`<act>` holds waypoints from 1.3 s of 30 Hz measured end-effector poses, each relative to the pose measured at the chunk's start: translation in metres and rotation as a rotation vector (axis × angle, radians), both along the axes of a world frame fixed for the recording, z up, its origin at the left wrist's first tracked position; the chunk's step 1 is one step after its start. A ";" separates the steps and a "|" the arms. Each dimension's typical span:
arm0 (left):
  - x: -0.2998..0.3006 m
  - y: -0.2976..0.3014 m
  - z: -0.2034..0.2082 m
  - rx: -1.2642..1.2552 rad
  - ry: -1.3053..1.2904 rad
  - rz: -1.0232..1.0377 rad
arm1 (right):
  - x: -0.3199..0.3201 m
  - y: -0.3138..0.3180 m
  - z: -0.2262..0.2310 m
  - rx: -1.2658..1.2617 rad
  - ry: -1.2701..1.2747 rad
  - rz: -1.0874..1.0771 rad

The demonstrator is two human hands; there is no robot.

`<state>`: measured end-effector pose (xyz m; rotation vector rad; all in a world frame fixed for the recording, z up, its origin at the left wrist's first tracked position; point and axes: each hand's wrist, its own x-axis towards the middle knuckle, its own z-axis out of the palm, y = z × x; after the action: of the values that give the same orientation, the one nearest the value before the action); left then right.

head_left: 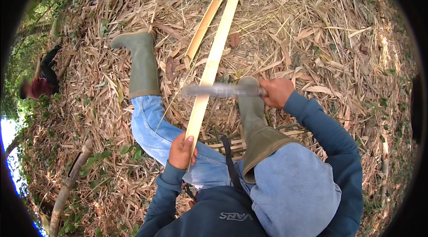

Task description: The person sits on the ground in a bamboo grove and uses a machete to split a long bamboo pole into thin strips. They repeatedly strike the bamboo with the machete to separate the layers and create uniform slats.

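Observation:
My left hand (pixel 181 151) is closed round the near end of a long, pale split bamboo strip (pixel 215 54), its thumb lying on the strip's face. From there the strip slants away over my lap toward the top of the view. My right hand (pixel 277 92) grips the handle of a machete (pixel 223 90), whose blade is smeared by motion. The blade lies across the middle of the strip, pointing left; whether it touches or passes just above cannot be made out. Beyond, a second, curved bamboo piece (pixel 208 16) rests on the ground beside the strip.
Dry leaves (pixel 307 31) cover the ground. My legs are spread, with one green rubber boot (pixel 143 65) stretched out left and another boot (pixel 256 125) near the blade. A cut branch (pixel 69 188) lies at lower left. Another person (pixel 40 78) is at the far left.

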<state>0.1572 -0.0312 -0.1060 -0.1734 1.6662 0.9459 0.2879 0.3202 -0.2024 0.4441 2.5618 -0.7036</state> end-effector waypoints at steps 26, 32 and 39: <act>0.002 -0.027 0.038 -0.144 0.246 -0.260 | 0.004 0.105 -0.047 0.198 -0.046 -0.587; 0.009 -0.005 -0.010 -0.114 0.664 -0.446 | 0.009 -0.033 0.001 0.009 0.018 -0.064; -0.019 0.008 0.005 -0.193 0.656 -0.454 | 0.007 -0.042 -0.005 0.091 0.097 -0.029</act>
<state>0.1384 -0.0234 -0.1008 0.4192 2.2673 0.5122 0.2949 0.2780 -0.2077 0.4883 2.6920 -0.6345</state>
